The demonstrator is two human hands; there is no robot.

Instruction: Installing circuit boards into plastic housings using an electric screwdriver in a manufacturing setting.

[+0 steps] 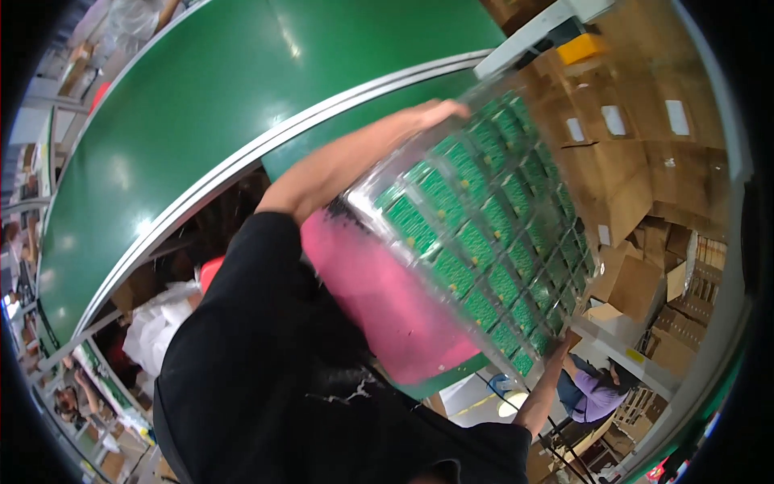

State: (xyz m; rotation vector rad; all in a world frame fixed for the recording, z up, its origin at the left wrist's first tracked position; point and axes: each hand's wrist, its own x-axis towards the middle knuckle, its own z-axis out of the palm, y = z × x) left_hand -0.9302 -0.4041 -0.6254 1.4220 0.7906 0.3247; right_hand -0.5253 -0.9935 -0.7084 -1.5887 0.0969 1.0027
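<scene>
A clear plastic tray [367, 198] with rows of green circuit boards [459, 270] in its compartments is held up at a tilt in front of me. My left hand [439, 113] grips its far left edge; the fingers are partly out of sight behind the edge. At the near right end, my right hand [560, 345] is closed on the tray's rim, small and partly hidden. Below the tray lies a pink sheet or mat [379, 302] with dark specks near its far end, on a green surface.
A long green worktop [242, 105] with a pale metal edge curves along the left. Brown cartons [621, 177] are stacked on the right. A person in a purple top [597, 395] sits at the lower right. White plastic bags [161, 323] lie below the worktop.
</scene>
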